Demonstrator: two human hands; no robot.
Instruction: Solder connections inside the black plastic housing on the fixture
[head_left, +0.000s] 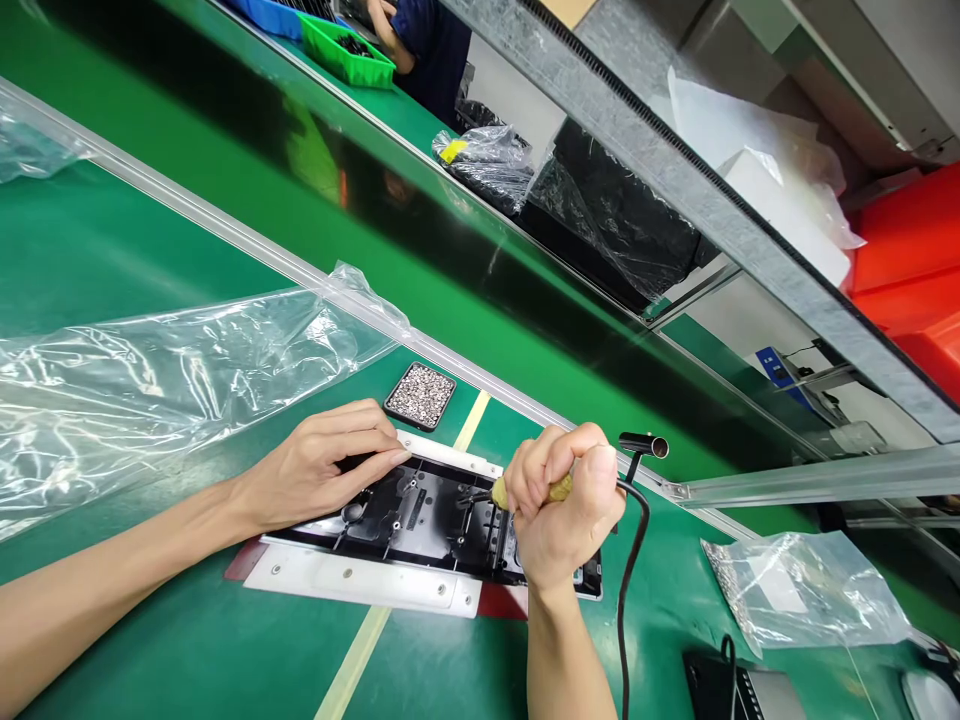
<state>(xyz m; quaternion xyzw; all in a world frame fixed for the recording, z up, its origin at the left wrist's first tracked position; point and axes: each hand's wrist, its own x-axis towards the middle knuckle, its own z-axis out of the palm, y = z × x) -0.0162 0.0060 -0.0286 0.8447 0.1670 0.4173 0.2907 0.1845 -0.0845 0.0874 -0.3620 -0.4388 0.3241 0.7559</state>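
A black plastic panel [427,520] lies in a white fixture [360,585] on the green bench. My left hand [322,465] rests flat on the panel's far left edge, fingers spread over it. My right hand [562,505] is fisted around a powered screwdriver [559,488] with a yellowish grip, its tip down on the panel's right part. A black cable [626,590] runs from the tool toward me. A small black tray of screws [421,394] sits just beyond the fixture.
A large clear plastic bag [150,370] lies at the left. A smaller bag of parts [802,590] sits at the right. A metal rail [480,375] borders the conveyor beyond. Another person's arm [390,30] shows by a green bin [345,50] far back.
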